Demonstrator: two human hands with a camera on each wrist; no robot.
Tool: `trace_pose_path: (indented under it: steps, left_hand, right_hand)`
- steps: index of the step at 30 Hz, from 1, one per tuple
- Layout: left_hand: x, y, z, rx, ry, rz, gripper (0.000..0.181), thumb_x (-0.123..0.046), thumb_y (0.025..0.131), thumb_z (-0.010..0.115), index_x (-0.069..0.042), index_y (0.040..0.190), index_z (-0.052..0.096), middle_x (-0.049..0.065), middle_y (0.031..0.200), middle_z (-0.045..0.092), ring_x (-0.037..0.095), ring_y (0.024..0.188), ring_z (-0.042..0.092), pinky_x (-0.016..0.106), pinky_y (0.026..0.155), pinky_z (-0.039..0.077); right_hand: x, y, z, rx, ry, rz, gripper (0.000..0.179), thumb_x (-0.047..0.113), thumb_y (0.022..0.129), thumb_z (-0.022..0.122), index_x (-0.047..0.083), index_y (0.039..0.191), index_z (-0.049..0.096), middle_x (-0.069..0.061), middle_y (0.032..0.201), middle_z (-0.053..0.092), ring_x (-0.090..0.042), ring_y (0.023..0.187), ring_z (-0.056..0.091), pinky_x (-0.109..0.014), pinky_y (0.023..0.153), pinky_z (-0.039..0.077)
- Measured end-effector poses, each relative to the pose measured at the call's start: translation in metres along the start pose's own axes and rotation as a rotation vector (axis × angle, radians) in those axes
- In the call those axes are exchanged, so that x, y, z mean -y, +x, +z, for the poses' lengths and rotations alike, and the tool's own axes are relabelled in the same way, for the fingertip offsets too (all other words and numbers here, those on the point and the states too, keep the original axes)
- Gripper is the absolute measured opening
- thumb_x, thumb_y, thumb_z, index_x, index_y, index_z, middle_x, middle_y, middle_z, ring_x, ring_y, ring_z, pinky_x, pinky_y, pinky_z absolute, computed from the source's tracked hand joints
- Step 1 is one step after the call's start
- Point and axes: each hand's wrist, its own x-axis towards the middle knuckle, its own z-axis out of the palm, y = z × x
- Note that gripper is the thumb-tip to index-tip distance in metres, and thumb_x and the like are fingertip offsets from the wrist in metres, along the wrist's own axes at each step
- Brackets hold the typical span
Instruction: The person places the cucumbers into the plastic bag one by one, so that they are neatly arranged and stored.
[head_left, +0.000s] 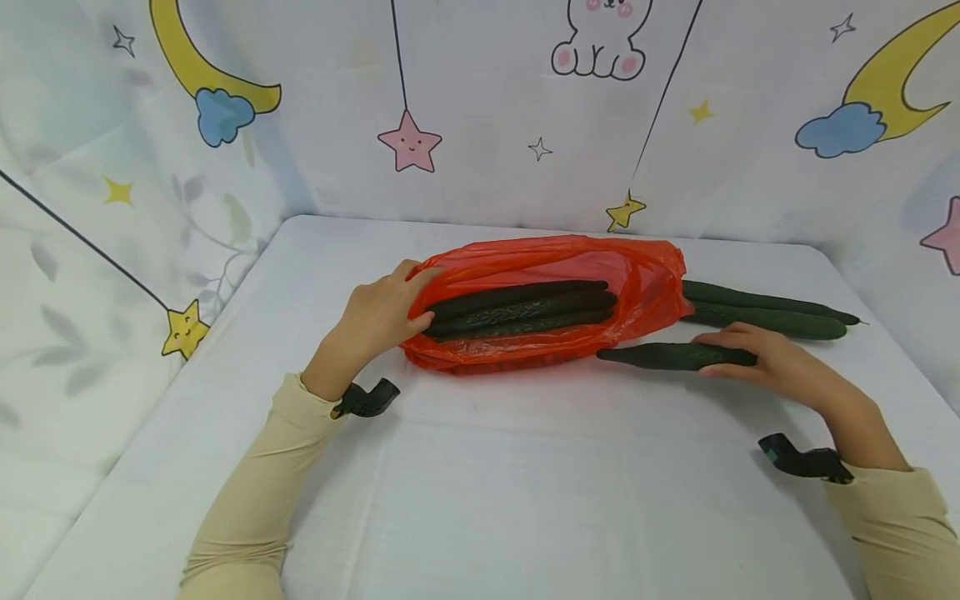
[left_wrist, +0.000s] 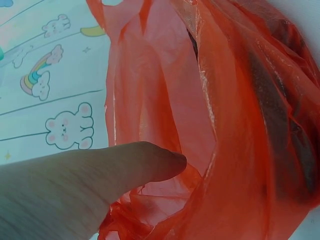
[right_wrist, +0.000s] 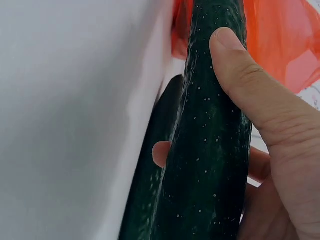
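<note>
A red plastic bag (head_left: 517,360) lies on its side, its mouth showing several dark green cucumbers (head_left: 525,310) inside. My left hand (head_left: 382,312) holds the bag's left end, the thumb (left_wrist: 160,162) reaching over into the mouth in the left wrist view; its other fingers are mostly hidden there. To the right of the bag, my right hand (head_left: 765,358) grips a cucumber (head_left: 652,356) between thumb and fingers. The cucumber's narrow tip points left, close to the bag's lower right edge. In the right wrist view, the thumb (right_wrist: 240,65) presses along this bumpy cucumber.
Two more cucumbers (head_left: 780,312) lie at the right, just behind my right hand, their left ends by the bag. A white cloth covers the table (head_left: 510,483). Behind it hangs a curtain (head_left: 480,83) printed with moons and stars.
</note>
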Motion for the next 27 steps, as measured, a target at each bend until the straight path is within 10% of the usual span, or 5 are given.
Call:
trace_pose_path:
  steps: [27]
  left_hand:
    - [-0.002, 0.001, -0.001, 0.031, -0.008, -0.021, 0.062, -0.026, 0.089, 0.071, -0.014, 0.145, 0.046, 0.016, 0.133, 0.052, 0.027, 0.077, 0.064, 0.033, 0.05, 0.049]
  right_hand:
    - [0.058, 0.019, 0.0, 0.141, -0.016, -0.011, 0.047, 0.028, 0.081, 0.079, 0.013, 0.124, 0.068, 0.001, 0.106, 0.064, -0.015, 0.093, 0.061, -0.038, 0.075, 0.055]
